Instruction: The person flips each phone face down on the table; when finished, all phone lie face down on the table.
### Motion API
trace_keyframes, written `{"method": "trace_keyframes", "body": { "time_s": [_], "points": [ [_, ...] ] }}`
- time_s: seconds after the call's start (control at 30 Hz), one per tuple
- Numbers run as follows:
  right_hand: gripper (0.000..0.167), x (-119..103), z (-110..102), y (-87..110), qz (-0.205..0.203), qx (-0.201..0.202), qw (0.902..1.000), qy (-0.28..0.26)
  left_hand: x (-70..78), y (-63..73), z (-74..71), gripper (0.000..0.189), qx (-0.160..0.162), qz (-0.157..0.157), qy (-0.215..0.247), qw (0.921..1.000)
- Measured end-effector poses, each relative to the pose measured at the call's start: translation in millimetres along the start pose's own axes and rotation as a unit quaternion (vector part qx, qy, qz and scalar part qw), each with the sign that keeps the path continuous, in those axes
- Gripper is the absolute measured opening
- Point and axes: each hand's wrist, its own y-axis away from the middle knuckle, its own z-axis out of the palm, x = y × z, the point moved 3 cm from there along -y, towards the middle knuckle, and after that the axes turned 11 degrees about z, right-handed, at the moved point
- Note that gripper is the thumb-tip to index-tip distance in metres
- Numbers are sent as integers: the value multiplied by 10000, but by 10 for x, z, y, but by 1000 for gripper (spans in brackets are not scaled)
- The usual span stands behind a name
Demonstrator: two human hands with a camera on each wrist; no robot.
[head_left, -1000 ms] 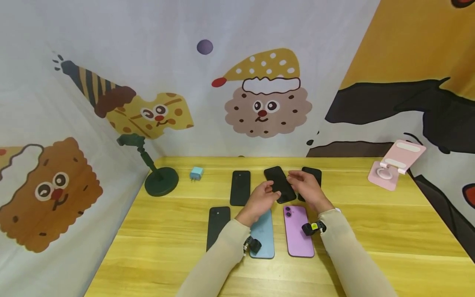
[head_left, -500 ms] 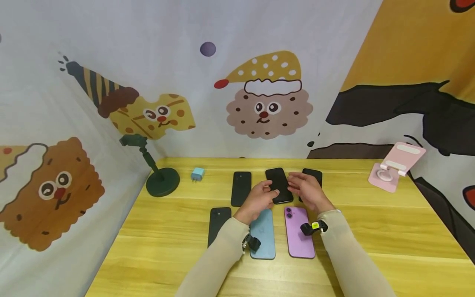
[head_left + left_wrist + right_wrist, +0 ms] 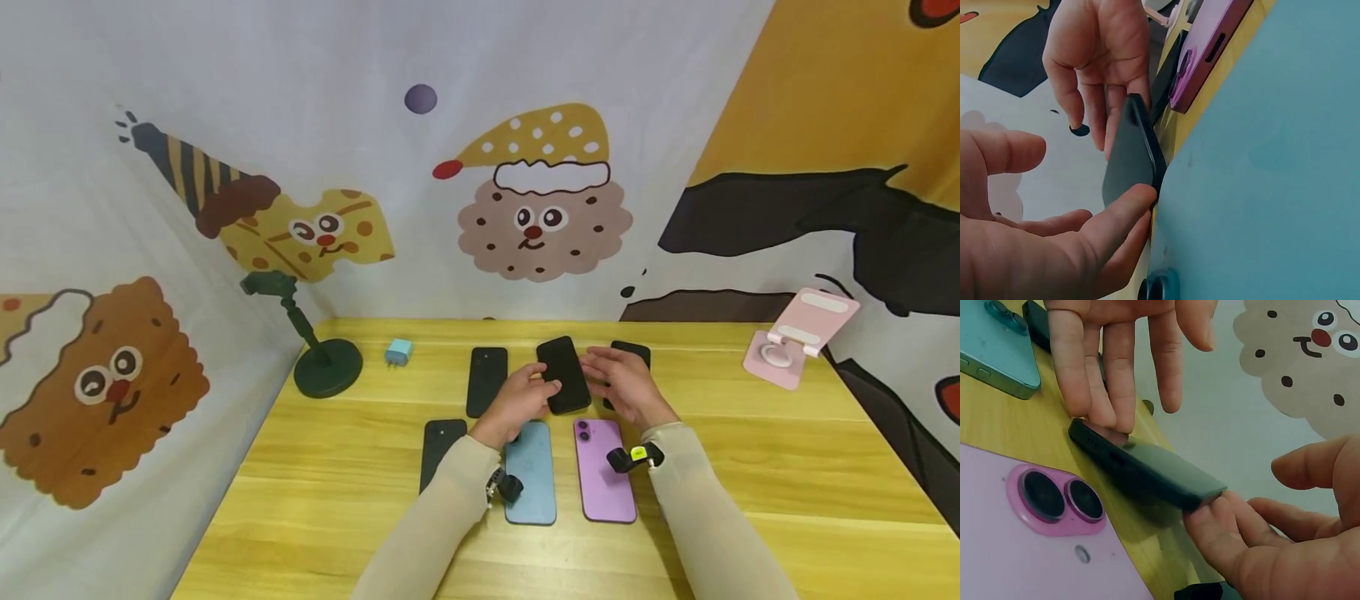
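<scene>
A black phone [image 3: 566, 379], dark glass face up, spans the gap between my two hands at the middle of the table. Its near edge is raised off the wood in the right wrist view, with a shadow beneath. My left hand [image 3: 517, 404] touches its left edge with extended fingertips, thumb held away. At the opposite edge, the fingertips of my right hand [image 3: 622, 383] reach under it, thumb also apart. Just in front lie a light blue phone [image 3: 531, 479], below my left wrist, and a purple phone [image 3: 606, 479] with its two lenses up, beside my right wrist.
Another black phone [image 3: 632, 350] is partly behind my right hand. Two more lie left: a rear black phone [image 3: 487, 382] and a front black phone [image 3: 439, 450]. Further out are a blue charger plug [image 3: 398, 351], a green stand [image 3: 326, 367] and a pink phone stand [image 3: 795, 333].
The black phone between my hands has shifted slightly left and turned a little straighter than a second ago. My hands have followed with small movements; the other phones stay put.
</scene>
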Motion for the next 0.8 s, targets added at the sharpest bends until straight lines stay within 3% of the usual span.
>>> {"method": "trace_keyframes", "body": {
  "time_s": [0.3,0.57,0.8],
  "points": [
    [50,40,150,-22,-168,-202,9996,-69,71,-75,-11,63,35,-57,358,9993],
    [49,39,365,-16,-125,-758,9961,-432,116,-70,-126,66,-93,-20,64,9999],
    [47,62,483,-34,95,-1060,9932,-472,83,-66,-222,54,19,198,-91,9998]
  ]
}}
